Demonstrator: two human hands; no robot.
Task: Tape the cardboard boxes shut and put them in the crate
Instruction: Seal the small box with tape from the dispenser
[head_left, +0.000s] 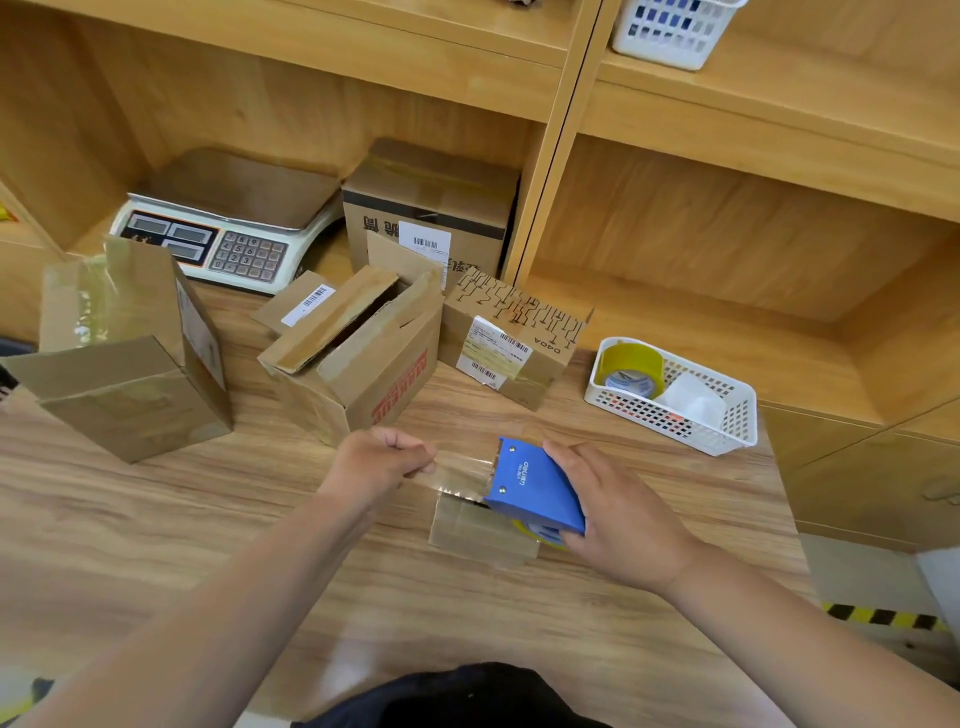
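Left grip (382, 460): just left of the dispenser, fingers curled, pinching the free end of the tape.
Right grip (618, 514): wrapped over the dispenser's right side, holding it.
Dispenser (535, 491): blue, tilted, above the near middle of the bench (208, 545).
Tape (460, 475): clear strip stretched from the dispenser's left edge to the left grip.
Small box (478, 530): directly under the dispenser, flat on the bench.
Open box (358, 358): beyond the dispenser, to its left, with flaps up. Its inside is dark and the contents cannot be told.
Labelled box (511, 340): straight beyond the dispenser, closed.
Left box (130, 364): well left of the dispenser, with glossy tape on it.
Basket (675, 395): right of and beyond the dispenser, white. It holds a yellow roll (631, 366) and a white object (693, 400).
Scale (223, 234): far beyond the dispenser, in the shelf bay beside a back box (431, 208).
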